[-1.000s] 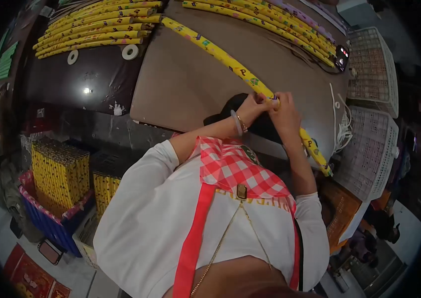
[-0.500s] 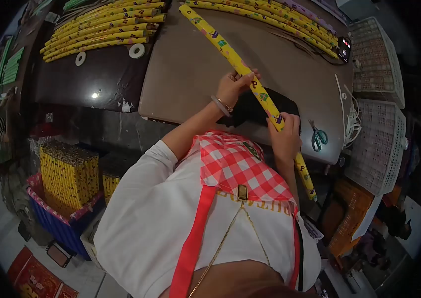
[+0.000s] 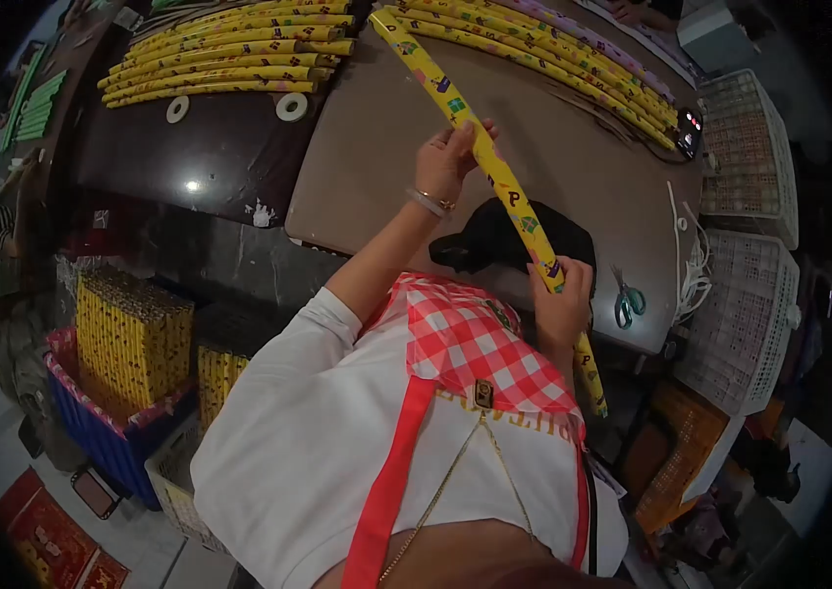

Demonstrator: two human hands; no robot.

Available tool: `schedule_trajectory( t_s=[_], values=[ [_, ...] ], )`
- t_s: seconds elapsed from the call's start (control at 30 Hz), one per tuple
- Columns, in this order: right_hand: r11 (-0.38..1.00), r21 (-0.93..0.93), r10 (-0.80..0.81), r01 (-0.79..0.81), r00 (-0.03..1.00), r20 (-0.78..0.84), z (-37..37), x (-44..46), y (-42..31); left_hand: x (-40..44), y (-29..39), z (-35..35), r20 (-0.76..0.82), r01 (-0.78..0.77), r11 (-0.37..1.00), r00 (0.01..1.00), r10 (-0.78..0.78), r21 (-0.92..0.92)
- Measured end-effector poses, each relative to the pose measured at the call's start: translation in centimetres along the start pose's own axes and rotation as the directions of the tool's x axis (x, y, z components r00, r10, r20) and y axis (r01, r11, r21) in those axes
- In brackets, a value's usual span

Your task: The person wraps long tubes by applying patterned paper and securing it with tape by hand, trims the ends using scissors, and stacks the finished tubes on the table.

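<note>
A long roll of yellow wrapping paper (image 3: 526, 221) with colourful printed figures and letters slants across my front, from the far side of the table down past its near edge. My left hand (image 3: 445, 160), with bracelets on the wrist, is closed around the upper half, thumb on top and fingers behind. Lower down, my right hand (image 3: 565, 296) grips the roll close to my apron. Under the roll's middle lies a black cloth-like item (image 3: 484, 231) on the brown table (image 3: 376, 177). Teal-handled scissors (image 3: 628, 299) rest to the right of my right hand.
Yellow rolls (image 3: 229, 59) lie at the back left near two tape rolls (image 3: 290, 107); more yellow rolls (image 3: 553, 64) lie back right by a small device (image 3: 690, 133). White cords (image 3: 697, 270) and plastic crates (image 3: 740, 304) stand right. A blue crate (image 3: 107, 442) holds upright rolls.
My left hand has slid a little up the roll, away from me. The roll has turned slightly steeper. My right hand keeps its grip; the whole view has shifted slightly.
</note>
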State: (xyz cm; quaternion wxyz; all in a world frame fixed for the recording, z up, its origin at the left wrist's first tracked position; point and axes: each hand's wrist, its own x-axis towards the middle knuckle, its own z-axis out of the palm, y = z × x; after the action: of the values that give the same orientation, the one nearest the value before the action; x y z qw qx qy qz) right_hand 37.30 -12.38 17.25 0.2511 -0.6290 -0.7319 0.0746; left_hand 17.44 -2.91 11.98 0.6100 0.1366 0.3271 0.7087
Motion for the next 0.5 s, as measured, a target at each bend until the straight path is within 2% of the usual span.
schedule_trajectory(
  t_s=[0.1, 0.17, 0.23, 0.27, 0.33, 0.37, 0.43, 0.47, 0.5],
  values=[
    [1.000, 0.007, 0.023, -0.023, 0.999, 0.027, -0.2, -0.2, -0.2, 1.9, 1.2, -2.1, -0.005, -0.029, 0.998, 1.000, 0.029, -0.054],
    [1.000, 0.017, -0.015, 0.015, 1.000, 0.012, -0.2, -0.5, 0.4, 3.9, 2.8, -3.6, -0.316, -0.145, 0.985, 0.943, 0.107, -0.098],
    [0.998, 0.033, 0.046, -0.047, 0.998, 0.034, -0.2, -0.7, 0.5, 3.8, 3.8, -4.5, -0.373, -0.178, 0.973, 0.921, 0.113, -0.145],
    [0.999, 0.027, 0.021, -0.022, 0.999, 0.028, 0.0, -0.7, 0.9, 3.8, 4.1, -4.7, -0.424, -0.208, 0.959, 0.899, 0.109, -0.194],
    [0.999, 0.031, 0.013, -0.014, 0.999, 0.031, 0.3, -0.3, 0.7, 2.5, 2.5, -3.8, -0.360, -0.071, 0.983, 0.933, 0.006, -0.167],
    [0.999, 0.029, 0.014, -0.015, 0.999, 0.042, 0.4, -0.2, 0.6, 2.4, 0.2, -4.9, -0.145, 0.062, 0.987, 0.986, -0.084, -0.150],
    [1.000, 0.009, 0.024, -0.025, 0.997, 0.069, 0.5, 0.1, -0.1, 0.2, -1.2, -2.6, 0.024, 0.141, 0.988, 0.990, -0.139, -0.068],
    [1.000, 0.016, 0.020, -0.021, 0.997, 0.076, 0.4, 0.1, -0.4, -1.3, 0.1, 0.2, -0.024, 0.099, 0.995, 0.995, -0.100, -0.031],
    [1.000, 0.021, 0.015, -0.017, 0.996, 0.083, 0.3, 0.1, -0.5, -1.1, 0.6, 0.1, -0.033, 0.082, 0.996, 0.996, -0.083, -0.034]
  ],
)
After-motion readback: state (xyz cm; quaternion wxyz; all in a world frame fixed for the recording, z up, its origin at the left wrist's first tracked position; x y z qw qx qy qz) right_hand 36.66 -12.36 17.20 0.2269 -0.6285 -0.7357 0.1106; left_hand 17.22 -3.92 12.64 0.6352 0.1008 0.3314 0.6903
